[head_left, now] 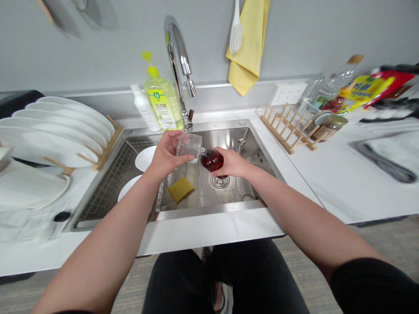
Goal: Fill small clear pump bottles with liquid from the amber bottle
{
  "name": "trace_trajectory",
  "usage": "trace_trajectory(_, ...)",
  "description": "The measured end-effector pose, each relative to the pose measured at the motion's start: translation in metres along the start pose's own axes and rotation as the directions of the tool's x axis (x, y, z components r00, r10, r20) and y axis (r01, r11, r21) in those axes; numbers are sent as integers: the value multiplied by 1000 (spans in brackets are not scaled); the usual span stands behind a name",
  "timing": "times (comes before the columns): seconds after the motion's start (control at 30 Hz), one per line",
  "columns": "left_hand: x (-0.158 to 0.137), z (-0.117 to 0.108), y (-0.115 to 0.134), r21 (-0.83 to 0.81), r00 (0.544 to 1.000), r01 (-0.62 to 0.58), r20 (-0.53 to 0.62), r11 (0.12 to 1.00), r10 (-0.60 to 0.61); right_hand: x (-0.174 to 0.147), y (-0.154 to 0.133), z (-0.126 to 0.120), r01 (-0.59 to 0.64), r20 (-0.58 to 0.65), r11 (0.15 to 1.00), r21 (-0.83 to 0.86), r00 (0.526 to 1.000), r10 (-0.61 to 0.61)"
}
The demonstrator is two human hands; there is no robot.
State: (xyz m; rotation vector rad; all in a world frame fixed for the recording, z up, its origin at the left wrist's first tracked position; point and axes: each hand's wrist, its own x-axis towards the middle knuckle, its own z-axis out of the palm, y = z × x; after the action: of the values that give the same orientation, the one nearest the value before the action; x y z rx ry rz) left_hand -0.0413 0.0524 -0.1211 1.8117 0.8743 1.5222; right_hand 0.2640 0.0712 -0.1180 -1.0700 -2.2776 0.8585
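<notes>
Over the sink [209, 212], my left hand [166, 153] grips a small clear box-shaped container [190, 146] between thumb and fingers. My right hand [231, 162] is wrapped round a small rounded glass bottle [212, 160] holding dark red liquid. The bottle is tilted sideways, its neck pointing left at the mouth of the clear container. Whether liquid is flowing cannot be made out. Beneath the hands, a yellow sponge [181, 190] lies in the sink, left of the drain [219, 182]. White plates [145, 158] sit in the wire rack on the sink's left side, partly hidden by my left arm.
A chrome faucet [178, 56] rises behind the hands. Beside it stand a dish soap bottle [163, 104] and a white bottle [145, 109]. Upright plates [49, 135] fill a wooden rack at left. Another wooden rack [288, 128] and a jar [330, 126] stand at right.
</notes>
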Motion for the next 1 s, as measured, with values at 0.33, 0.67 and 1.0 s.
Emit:
trace_trajectory(0.33,0,-1,-2,5,1000,4,7,1000,-4,0,-1,0,0,-5,1000,-15,1000,-1)
trace_trajectory(0.67,-1,-1,0,9,1000,18,7,1000,-18,-1,-1,0,-1,7,1000,1,1000,1)
trace_trajectory(1.0,0,2,4,10,1000,4,6,1000,-4,-1,-3,-1,-3,17,1000,-8,1000,3)
